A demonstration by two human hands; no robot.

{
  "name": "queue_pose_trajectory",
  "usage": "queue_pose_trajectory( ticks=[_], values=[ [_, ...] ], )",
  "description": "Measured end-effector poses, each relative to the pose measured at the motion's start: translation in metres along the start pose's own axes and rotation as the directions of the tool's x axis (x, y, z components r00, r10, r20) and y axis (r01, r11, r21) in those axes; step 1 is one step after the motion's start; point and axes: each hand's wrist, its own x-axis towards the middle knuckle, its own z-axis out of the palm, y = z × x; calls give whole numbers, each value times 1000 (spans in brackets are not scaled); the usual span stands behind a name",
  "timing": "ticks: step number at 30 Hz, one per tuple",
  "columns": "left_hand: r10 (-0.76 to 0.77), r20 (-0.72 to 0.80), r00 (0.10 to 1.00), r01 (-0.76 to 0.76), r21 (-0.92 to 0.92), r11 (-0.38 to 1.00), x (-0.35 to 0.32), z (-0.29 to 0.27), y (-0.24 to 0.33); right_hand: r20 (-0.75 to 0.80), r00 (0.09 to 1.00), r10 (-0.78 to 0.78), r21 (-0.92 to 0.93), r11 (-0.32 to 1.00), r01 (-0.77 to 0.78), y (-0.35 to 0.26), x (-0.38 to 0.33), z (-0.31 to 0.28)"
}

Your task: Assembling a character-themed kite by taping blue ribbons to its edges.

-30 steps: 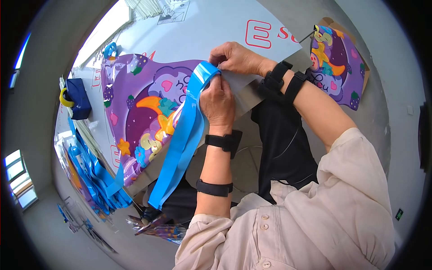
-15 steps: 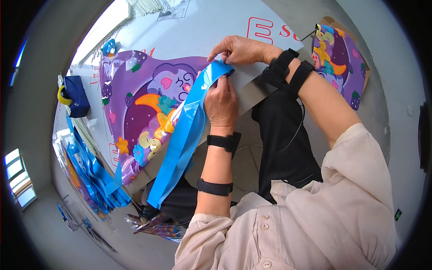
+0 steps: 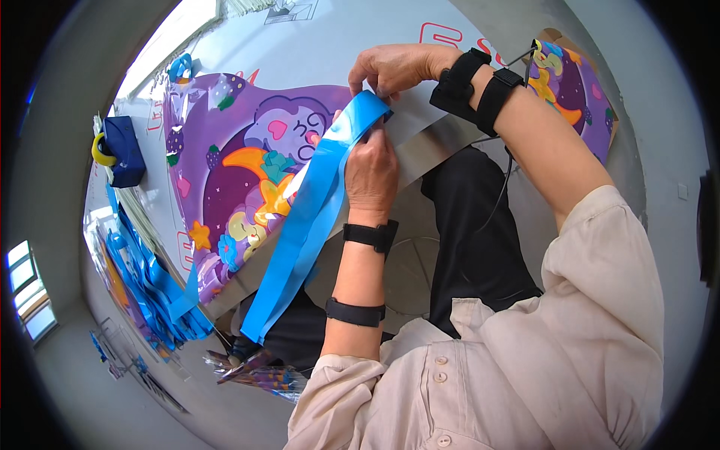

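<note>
A long, glossy blue plastic strip (image 3: 304,196), folded over at its upper end, slants down across the table's near edge. My left hand (image 3: 370,171) is closed round the strip near that fold, its thumb and fingers on either side. Just above, my right hand (image 3: 397,69) bends over the fold with fingers curled down at the strip's top end; its fingertips are partly hidden. Beneath the strip lies a purple foil sheet (image 3: 217,180) printed with a sleeping cartoon figure, a moon and stars.
A navy tape dispenser (image 3: 126,154) with a yellow roll stands at the table's left. More blue strips (image 3: 154,285) hang over the left edge. A second printed purple sheet (image 3: 574,97) lies at right on cardboard. Clear-wrapped printed pieces (image 3: 259,375) lie below the table.
My right hand has risen slightly and its fingers have curled down more. The strip's lower end has shifted a little to the left. My left hand keeps its hold.
</note>
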Motion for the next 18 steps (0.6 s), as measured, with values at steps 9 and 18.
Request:
queue_pose_trajectory(
  ticks=[9, 18],
  values=[
    [-43, 191, 981, 20, 121, 992, 2, -1, 7, 11, 1000, -2, -18, 1000, 2, 11, -4, 0],
    [3, 40, 999, -7, 106, 994, -6, -3, -3, -14, 996, 84, -68, 994, -85, 0, 4, 8]
  ],
)
